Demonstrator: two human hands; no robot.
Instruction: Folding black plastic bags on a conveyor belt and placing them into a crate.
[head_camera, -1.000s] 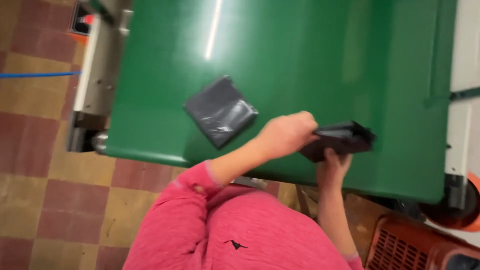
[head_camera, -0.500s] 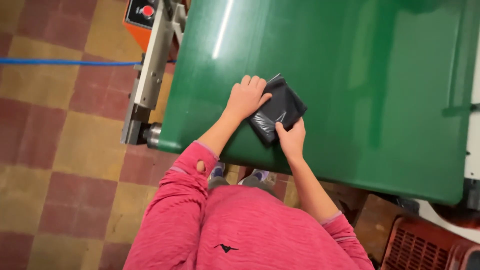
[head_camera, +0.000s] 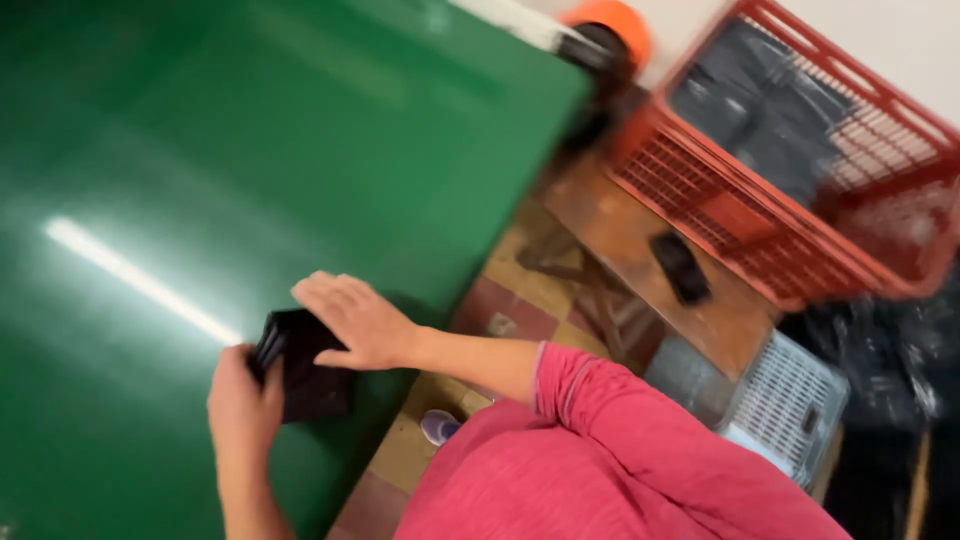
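Observation:
A flat black plastic package (head_camera: 310, 385) lies on the green conveyor belt (head_camera: 250, 150) near its edge. My left hand (head_camera: 240, 410) comes up from the bottom of the view and grips the package's left side. My right hand (head_camera: 350, 320) reaches in from my pink sleeve (head_camera: 590, 400) and rests flat on top of the package, fingers stretched out. The view is tilted and blurred by motion.
A red plastic crate (head_camera: 760, 220) with dark bags inside stands at the upper right. Below it is a wooden surface (head_camera: 620, 230) with a small black object (head_camera: 680, 265). A pale grey basket (head_camera: 790, 400) sits on the floor. An orange roller end (head_camera: 610, 20) caps the belt's corner.
The view has swung right, bringing the red crate into sight. Both hands stay on the black package; it now sits nearer the belt's edge.

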